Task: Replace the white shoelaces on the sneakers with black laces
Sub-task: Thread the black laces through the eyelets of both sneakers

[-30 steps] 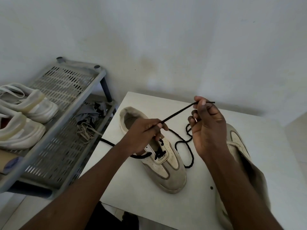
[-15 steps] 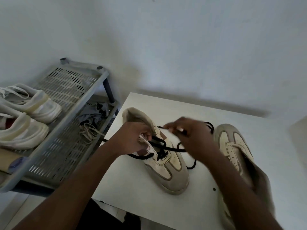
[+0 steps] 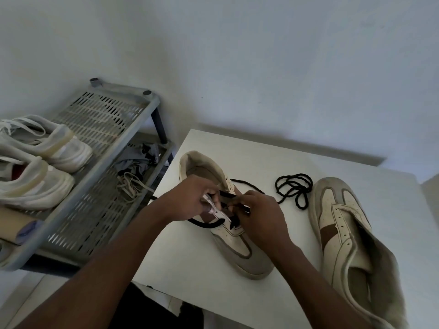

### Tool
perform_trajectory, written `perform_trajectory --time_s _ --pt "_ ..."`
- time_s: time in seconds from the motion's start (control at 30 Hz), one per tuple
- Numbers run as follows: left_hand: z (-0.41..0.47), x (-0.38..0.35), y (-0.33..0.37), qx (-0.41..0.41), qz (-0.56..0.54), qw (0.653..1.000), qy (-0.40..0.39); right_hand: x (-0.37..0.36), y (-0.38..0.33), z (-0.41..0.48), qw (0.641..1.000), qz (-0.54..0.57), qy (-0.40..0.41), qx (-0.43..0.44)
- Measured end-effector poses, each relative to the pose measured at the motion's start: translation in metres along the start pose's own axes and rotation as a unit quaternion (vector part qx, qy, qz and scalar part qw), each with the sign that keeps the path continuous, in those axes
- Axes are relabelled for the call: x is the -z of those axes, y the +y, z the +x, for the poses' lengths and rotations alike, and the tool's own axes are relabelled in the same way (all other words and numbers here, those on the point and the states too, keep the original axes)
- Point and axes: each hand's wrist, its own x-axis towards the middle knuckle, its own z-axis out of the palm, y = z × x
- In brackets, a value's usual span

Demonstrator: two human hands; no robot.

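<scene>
Working at the white table [image 3: 190, 269], we keep the near sneaker [image 3: 240, 248] toe toward us. Left hand [image 3: 190, 200] pinches its eyelet flap, fingers curled round the edge. Right hand [image 3: 259, 210] pinches the black lace [image 3: 205, 225] just over the tongue. The lace sits in the lower eyelets. One part loops out beneath the left hand, and the other trails back to a loose coil on the table between the two shoes.

Second sneaker [image 3: 339, 222] lies to the right, unlaced, its heel end inside a tan cloth [image 3: 384, 281]; bag or wrap, we cannot tell.

Grey perforated shoe rack [image 3: 102, 119] at left:
- Top shelf: two white shoes [image 3: 47, 148] side by side.
- Lower shelf: crumpled grey cloth [image 3: 137, 160] and a tangle of pale laces [image 3: 130, 184].
</scene>
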Motion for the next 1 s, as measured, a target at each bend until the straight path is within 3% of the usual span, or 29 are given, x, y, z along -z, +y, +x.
perform_trajectory --time_s 0.4,0.53,1.0 --pt "-0.002 -0.003 0.004 -0.035 -0.029 0.999 -0.030 -0.020 0.016 0.000 0.987 -0.024 0.037 0.154" --pt "-0.002 -0.004 0.006 -0.039 -0.023 0.999 -0.011 -0.025 0.022 -0.002 0.986 0.041 0.049 0.153" --pt "0.000 -0.010 0.007 -0.019 -0.007 1.000 0.008 -0.031 0.029 -0.003 0.985 0.071 0.070 0.138"
